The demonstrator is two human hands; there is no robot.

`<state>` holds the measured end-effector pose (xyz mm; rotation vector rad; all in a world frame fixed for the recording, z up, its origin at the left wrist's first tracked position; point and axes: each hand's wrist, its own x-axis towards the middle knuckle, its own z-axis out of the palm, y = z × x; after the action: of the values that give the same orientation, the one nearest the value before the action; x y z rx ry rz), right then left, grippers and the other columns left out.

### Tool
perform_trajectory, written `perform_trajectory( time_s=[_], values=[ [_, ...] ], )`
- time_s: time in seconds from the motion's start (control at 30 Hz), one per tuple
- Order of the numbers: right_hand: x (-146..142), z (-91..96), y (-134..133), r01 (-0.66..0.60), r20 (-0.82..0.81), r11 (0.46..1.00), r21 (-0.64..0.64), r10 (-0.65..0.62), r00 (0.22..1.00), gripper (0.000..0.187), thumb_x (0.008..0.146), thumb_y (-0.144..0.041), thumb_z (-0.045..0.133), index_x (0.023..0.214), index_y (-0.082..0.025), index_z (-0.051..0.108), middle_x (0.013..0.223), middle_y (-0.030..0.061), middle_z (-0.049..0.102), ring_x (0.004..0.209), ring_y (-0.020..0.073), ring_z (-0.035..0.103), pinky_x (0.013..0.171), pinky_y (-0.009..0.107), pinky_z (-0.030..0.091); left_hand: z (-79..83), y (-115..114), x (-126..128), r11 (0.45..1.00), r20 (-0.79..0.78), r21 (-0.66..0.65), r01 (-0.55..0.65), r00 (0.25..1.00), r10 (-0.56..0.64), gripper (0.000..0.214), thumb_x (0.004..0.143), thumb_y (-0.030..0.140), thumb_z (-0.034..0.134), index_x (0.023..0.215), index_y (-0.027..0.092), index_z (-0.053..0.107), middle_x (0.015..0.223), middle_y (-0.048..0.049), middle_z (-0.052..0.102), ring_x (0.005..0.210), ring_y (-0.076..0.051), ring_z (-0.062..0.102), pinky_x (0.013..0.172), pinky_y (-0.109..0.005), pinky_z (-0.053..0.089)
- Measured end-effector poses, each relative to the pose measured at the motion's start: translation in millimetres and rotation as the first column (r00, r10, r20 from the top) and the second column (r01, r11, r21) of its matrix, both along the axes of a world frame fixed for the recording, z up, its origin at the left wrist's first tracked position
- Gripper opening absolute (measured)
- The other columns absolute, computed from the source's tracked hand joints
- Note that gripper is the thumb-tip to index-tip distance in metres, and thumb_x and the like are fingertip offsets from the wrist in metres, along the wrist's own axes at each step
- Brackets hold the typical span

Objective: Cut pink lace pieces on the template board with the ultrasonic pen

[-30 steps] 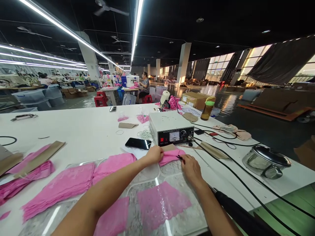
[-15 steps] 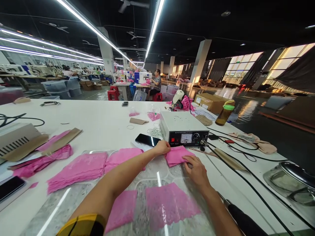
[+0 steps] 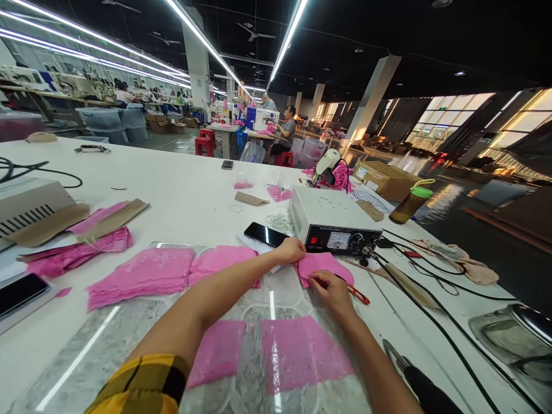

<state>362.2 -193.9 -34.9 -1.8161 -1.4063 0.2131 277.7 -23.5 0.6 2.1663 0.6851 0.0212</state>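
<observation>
A small stack of pink fabric pieces (image 3: 325, 263) lies before the control box. My left hand (image 3: 291, 250) pinches the upper left corner of the stack. At its lower edge my right hand (image 3: 332, 290) has thumb and fingertips closed on the fabric. An orange-handled tool (image 3: 359, 295) lies just right of that hand, partly covered, so its kind is unclear. Two more pink fabric stacks (image 3: 149, 273) (image 3: 224, 263) lie left of my left hand. Under a clear plastic sheet (image 3: 172, 339) with a bright reflection, further pink pieces (image 3: 302, 351) show between my forearms.
The white control box (image 3: 336, 213) with a meter stands behind the fabric, cables running right. A phone (image 3: 265, 234) lies beside it. Lower right are a black-handled tool (image 3: 425, 385) and a glass pot (image 3: 513, 339). A green-lidded bottle (image 3: 411, 204) stands near the far edge.
My right hand has shifted left along the lower edge of the fabric, and the orange-handled tool now shows beside it. My left hand stays at the upper left corner. The camera view has turned slightly.
</observation>
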Motion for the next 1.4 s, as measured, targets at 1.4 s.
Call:
perform_trajectory(
  time_s=[1.4],
  values=[
    [6.4, -5.6, -1.4, 0.059, -0.226, 0.998, 0.027, -0.052, 0.973, 0.037, 0.075, -0.056, 0.063, 0.073, -0.022, 0.076, 0.085, 0.0102, 0.077, 0.081, 0.0279, 0.07, 0.08, 0.041, 0.053, 1.5, 2.2, -29.9, 0.704, -0.004, 0.561, 0.436, 0.852, -0.524, 0.027, 0.098, 0.032, 0.058, 0.12, 0.017, 0.06, 0.124, -0.0096, 0.06, 0.106, -0.022, 0.062, 0.091, -0.042, 0.054]
  ],
)
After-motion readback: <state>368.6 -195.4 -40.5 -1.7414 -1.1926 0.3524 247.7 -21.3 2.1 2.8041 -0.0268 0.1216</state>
